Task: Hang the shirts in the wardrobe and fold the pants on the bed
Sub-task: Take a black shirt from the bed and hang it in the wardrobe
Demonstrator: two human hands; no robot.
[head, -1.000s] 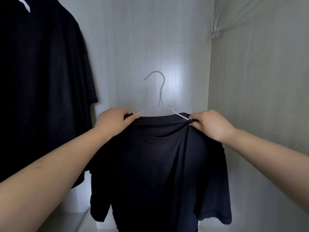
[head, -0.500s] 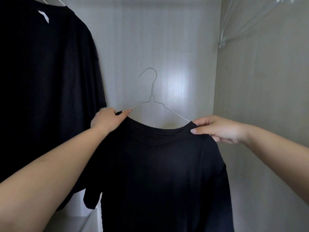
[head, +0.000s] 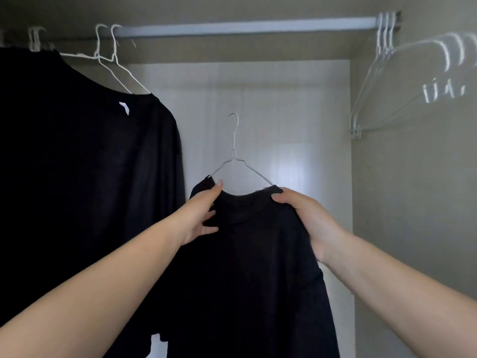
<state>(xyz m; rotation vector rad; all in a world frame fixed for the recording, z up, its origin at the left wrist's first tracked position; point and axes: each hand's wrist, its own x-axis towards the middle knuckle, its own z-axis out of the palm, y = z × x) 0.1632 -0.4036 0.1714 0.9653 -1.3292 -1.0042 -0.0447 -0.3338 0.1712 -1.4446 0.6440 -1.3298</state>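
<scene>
Head view: black shirt point(head: 247, 267) was on a white wire hanger point(head: 236, 161), held up inside the wardrobe, below the rail point(head: 245, 26) and not yet hooked. Left hand point(head: 200, 215) gripped the left shoulder of the shirt, thumb up along the collar edge, fingers curled into the fabric. Right hand point(head: 304, 215) clamped over the right shoulder, thumb on top near the neck. The two hands were apart, one at each shoulder. Hanger hook stood upright, free in the air, well under the rail.

Hung shirts point(head: 85, 164) were on the left of the rail, also black, just beside the held one. Spare hangers point(head: 382, 73) bunched at the right end against the side wall.

Step in hand, as I judge it: hanging this shirt, garment seated on the hanger. Next move calls for lifting the hanger until the hook clears the bare stretch of rail, then lowering it on; likely one hand must shift to the hook neck. No pants or bed in view.
</scene>
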